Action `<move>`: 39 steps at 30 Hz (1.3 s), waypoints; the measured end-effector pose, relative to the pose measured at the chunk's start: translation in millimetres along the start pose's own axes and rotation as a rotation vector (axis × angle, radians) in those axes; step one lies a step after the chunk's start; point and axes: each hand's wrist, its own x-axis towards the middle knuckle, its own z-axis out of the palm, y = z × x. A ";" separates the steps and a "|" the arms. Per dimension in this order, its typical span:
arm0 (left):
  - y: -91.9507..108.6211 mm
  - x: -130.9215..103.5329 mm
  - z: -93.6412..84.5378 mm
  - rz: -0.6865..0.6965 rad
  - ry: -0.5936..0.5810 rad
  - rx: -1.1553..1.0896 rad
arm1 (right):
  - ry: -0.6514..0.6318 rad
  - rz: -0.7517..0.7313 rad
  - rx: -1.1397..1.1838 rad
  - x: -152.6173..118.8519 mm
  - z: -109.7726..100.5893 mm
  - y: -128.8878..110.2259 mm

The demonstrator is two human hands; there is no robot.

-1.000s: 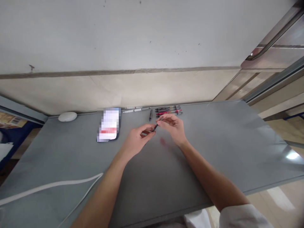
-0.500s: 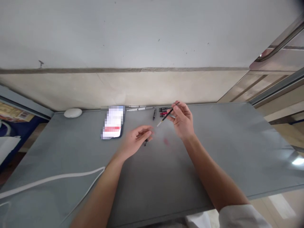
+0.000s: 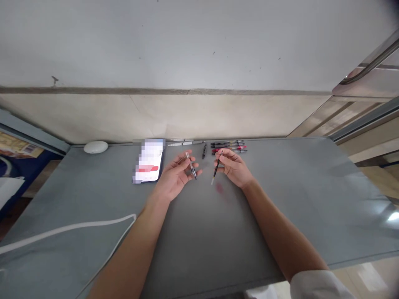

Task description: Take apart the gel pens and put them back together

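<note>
Pen parts are held apart over a grey table (image 3: 199, 241), one in each hand.

A clear pen barrel (image 3: 191, 166) is gripped between the thumb and fingers of the left hand (image 3: 176, 176), tilted above the tabletop. A dark refill (image 3: 217, 167) is pinched at its upper end by the fingertips of the right hand (image 3: 235, 168), its pale end pointed down. Beyond the hands, a row of pens (image 3: 229, 147) is laid near the wall (image 3: 199, 114), with a short dark piece (image 3: 204, 151) beside it.

Your single view comes from a camera worn on your head, facing forward and down over the near edge of the gray tabletop (image 3: 199, 241). It takes in both your forearms and the wall (image 3: 187, 50) beyond the far edge.
</note>
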 end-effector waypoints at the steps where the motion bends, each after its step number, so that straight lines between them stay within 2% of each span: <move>1: -2.1 0.7 -2.8 0.000 -0.006 -0.010 | -0.010 0.013 -0.006 0.1 0.0 -0.3; 8: -7.9 -0.5 -8.5 0.001 -0.042 -0.042 | -0.062 0.044 -0.017 -0.9 1.5 -0.5; 23: -7.4 -3.3 -8.7 0.032 -0.066 0.022 | -0.064 0.024 -0.074 -0.8 0.9 1.7; 28: -5.8 -2.8 -9.7 0.001 -0.032 -0.023 | -0.036 -0.037 -0.033 -0.2 5.3 1.3; 32: -5.5 -1.4 -11.6 -0.030 0.020 -0.075 | -0.051 -0.024 -0.077 0.4 6.5 2.9; 39: -6.3 -0.2 -13.2 -0.058 0.023 -0.117 | -0.048 -0.002 -0.037 0.6 7.0 3.9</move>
